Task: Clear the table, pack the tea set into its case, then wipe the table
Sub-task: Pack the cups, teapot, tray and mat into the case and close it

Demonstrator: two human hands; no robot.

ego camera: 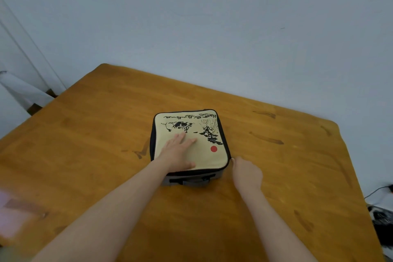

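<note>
Tea-set case point(205, 156): lies closed, lid up, mid-way across the wooden table point(102, 134). Your left hand point(178, 153) rests flat on the lid's near-left part, fingers straight and pointing toward the far edge. Your right hand point(246, 174) sits at the case's near-right corner, fingers curled against the black edging; whether they pinch anything cannot be told. The case is nearly square, its handle point(192, 181) side facing you. Lid print: black ink landscape, red dot point(213, 148).

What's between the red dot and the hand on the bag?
Only bare cream lid of the case, from left hand to red dot; head view.
</note>
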